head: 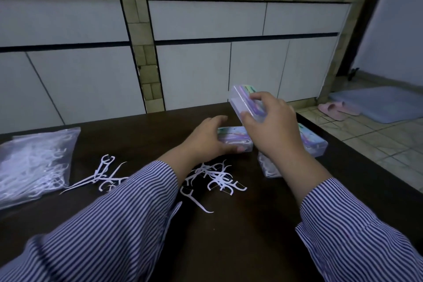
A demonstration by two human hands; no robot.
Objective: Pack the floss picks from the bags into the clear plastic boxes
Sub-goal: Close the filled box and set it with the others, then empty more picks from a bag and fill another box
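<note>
Hands work over a dark table (pixel 240 247): right hand (pixel 272 126) pinches a raised clear box (pixel 242 103), likely for filling; left hand (pixel 210 137) grips another box (pixel 233 138). Loose floss picks (pixel 217 176) and bag (pixel 34 162) lie nearby.

Dark table (pixel 240 236) — bag (pixel 34 165) at left, loose floss picks (pixel 215 176) mid, clear boxes (pixel 235 138) behind.

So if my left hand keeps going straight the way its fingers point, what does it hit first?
Probably nothing on the table: the left hand grips a clear box, and its fingers point past the bare far edge of the dark table toward the white cabinet panels. Depth is hard to judge.
</note>
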